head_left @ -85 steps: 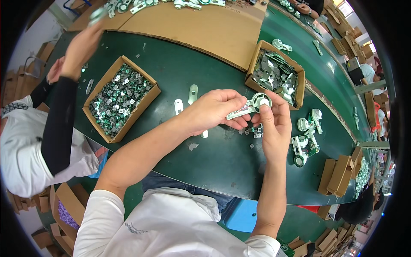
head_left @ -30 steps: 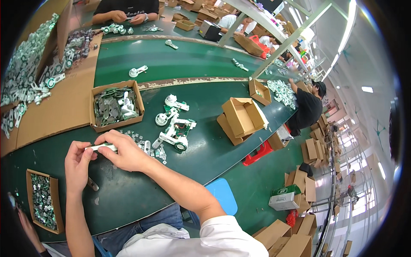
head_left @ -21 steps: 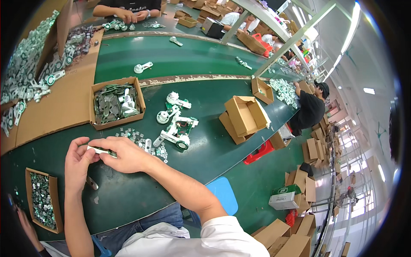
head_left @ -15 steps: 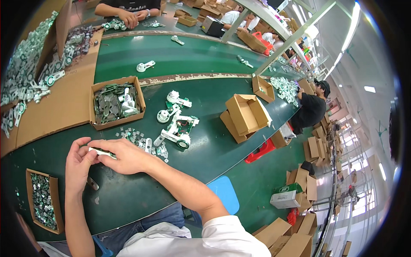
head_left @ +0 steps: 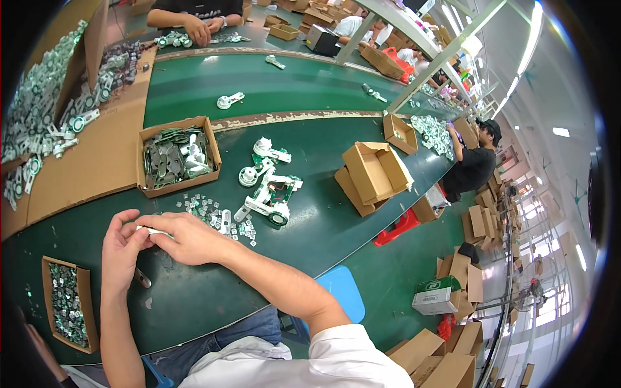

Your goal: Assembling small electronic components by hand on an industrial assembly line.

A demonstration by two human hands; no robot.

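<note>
My left hand (head_left: 121,251) and my right hand (head_left: 192,238) meet over the near left of the green table. Between their fingertips they grip a small white plastic part (head_left: 152,231), mostly hidden by the fingers. Below them lies a small grey strip-shaped piece (head_left: 142,279). Just beyond my right hand are scattered small clear square pieces (head_left: 206,208). Farther right sit several white round-headed assemblies, the nearest with an exposed green circuit board (head_left: 281,189).
A cardboard box (head_left: 184,187) of flat grey and white pieces stands beyond my hands; another box (head_left: 92,317) of small parts is at lower left. Empty cartons (head_left: 362,178) stand to the right. A green conveyor belt (head_left: 304,90) runs behind. Co-workers sit opposite and farther right.
The held white part has turned slightly, so its dark inner side no longer shows. My hands stay nearly in place. White parts on the belt have shifted right.
</note>
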